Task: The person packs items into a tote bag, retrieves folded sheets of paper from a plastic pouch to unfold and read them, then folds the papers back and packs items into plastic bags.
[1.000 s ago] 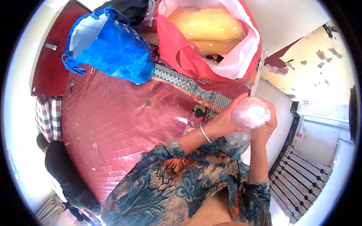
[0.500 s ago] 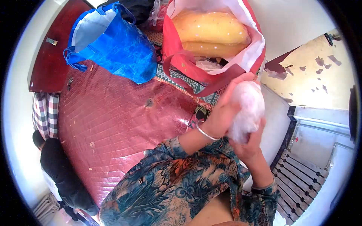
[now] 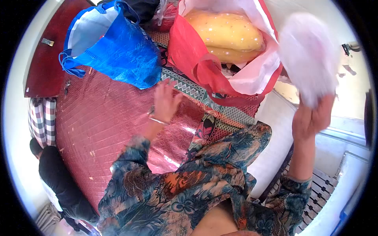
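Note:
My right hand is raised at the right, its fingers closed round the gathered lower end of a whitish translucent plastic bag. The bag is blurred and stands puffed above the hand; a faint pinkish tint shows in it, but its contents cannot be made out. My left hand, with a bracelet at the wrist, is open with fingers spread over the red mat, close below the blue bag. Between the two hands stands an open red bag with a white lining, and a yellow speckled bundle fills it.
A red quilted mat covers the surface, with a patterned cloth along its edge. Behind the bags lie dark and red plastic bundles. At lower left is a person in dark clothes. A slatted rack stands at lower right.
Both hands were together on the plastic bag. My left hand has let go and moved left over the mat; my right hand has lifted the bag up and right.

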A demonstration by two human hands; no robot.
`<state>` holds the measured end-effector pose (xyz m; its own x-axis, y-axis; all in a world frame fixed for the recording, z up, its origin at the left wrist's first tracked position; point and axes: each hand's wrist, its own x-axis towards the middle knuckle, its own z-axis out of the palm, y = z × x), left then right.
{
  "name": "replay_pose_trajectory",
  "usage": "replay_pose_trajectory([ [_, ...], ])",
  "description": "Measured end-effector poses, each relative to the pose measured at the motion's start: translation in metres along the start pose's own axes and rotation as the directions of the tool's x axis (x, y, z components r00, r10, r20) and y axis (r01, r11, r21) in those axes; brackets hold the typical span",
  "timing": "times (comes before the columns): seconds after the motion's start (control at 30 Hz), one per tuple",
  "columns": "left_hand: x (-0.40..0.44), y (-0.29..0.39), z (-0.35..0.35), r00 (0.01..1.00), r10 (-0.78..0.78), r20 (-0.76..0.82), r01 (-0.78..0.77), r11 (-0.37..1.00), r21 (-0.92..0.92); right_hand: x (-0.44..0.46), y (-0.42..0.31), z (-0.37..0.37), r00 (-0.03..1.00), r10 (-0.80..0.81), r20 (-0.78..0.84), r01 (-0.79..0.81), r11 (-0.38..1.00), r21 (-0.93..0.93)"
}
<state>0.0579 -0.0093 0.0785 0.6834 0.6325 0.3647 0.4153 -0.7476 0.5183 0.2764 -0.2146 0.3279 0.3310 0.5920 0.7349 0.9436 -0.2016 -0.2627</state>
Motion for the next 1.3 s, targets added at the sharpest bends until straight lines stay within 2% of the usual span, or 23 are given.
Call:
replay_pose_trajectory([
  [0.1, -0.022, -0.078, 0.013, 0.976, 0.087, 0.2, -0.157, 0.917, 0.366, 0.039, 0.006, 0.035, 0.977, -0.175, 0.123, 0.175, 0.985, 0.009],
  [0.17, -0.019, -0.088, 0.015, 0.973, 0.113, 0.202, -0.175, 0.929, 0.325, 0.059, 0.018, 0.06, 0.928, -0.339, 0.156, 0.335, 0.941, 0.048],
  [0.27, -0.025, -0.092, 0.012, 0.97, 0.095, 0.225, -0.158, 0.947, 0.279, 0.081, 0.018, 0.099, 0.912, -0.283, 0.296, 0.309, 0.95, -0.044],
  [0.37, -0.023, -0.097, 0.012, 0.967, 0.1, 0.232, -0.156, 0.959, 0.237, 0.1, 0.049, 0.138, 0.878, -0.305, 0.369, 0.339, 0.94, -0.029],
  [0.47, -0.021, -0.096, 0.009, 0.967, 0.099, 0.233, -0.147, 0.969, 0.198, 0.111, 0.088, 0.173, 0.87, -0.238, 0.431, 0.355, 0.91, -0.214],
  [0.57, -0.021, -0.098, 0.008, 0.967, 0.112, 0.229, -0.153, 0.973, 0.172, 0.127, 0.083, 0.188, 0.782, 0.039, 0.622, 0.246, 0.898, -0.366],
  [0.6, -0.021, -0.099, 0.009, 0.968, 0.116, 0.225, -0.159, 0.97, 0.184, 0.132, 0.086, 0.195, 0.776, 0.051, 0.629, 0.269, 0.875, -0.403],
  [0.67, -0.021, -0.101, 0.01, 0.967, 0.111, 0.229, -0.149, 0.976, 0.157, 0.142, 0.097, 0.21, 0.767, 0.075, 0.637, 0.311, 0.825, -0.471],
  [0.77, -0.02, -0.1, 0.007, 0.966, 0.107, 0.234, -0.143, 0.98, 0.141, 0.15, 0.099, 0.231, 0.678, 0.219, 0.701, 0.193, 0.868, -0.458],
  [0.87, -0.021, -0.102, 0.01, 0.967, 0.112, 0.227, -0.145, 0.981, 0.133, 0.144, 0.125, 0.252, 0.848, -0.095, 0.521, 0.285, 0.912, -0.297],
  [0.97, -0.021, -0.102, 0.008, 0.966, 0.082, 0.244, -0.116, 0.985, 0.128, 0.14, 0.082, 0.247, 0.893, -0.182, 0.41, 0.193, 0.981, 0.015],
  [1.07, -0.021, -0.099, 0.004, 0.962, 0.051, 0.267, -0.09, 0.986, 0.137, 0.122, 0.076, 0.262, 0.783, -0.365, 0.503, 0.477, 0.872, -0.109],
  [1.17, -0.021, -0.102, 0.006, 0.962, 0.059, 0.265, -0.094, 0.988, 0.122, 0.097, 0.103, 0.27, 0.699, -0.23, 0.677, 0.36, 0.931, -0.055],
  [1.27, -0.02, -0.1, 0.004, 0.958, 0.032, 0.285, -0.066, 0.992, 0.111, 0.096, 0.109, 0.278, 0.706, 0.096, 0.702, -0.043, 0.995, -0.092],
  [1.3, -0.02, -0.099, 0.003, 0.959, 0.037, 0.28, -0.068, 0.992, 0.103, 0.096, 0.111, 0.279, 0.67, 0.128, 0.731, -0.055, 0.991, -0.123],
])
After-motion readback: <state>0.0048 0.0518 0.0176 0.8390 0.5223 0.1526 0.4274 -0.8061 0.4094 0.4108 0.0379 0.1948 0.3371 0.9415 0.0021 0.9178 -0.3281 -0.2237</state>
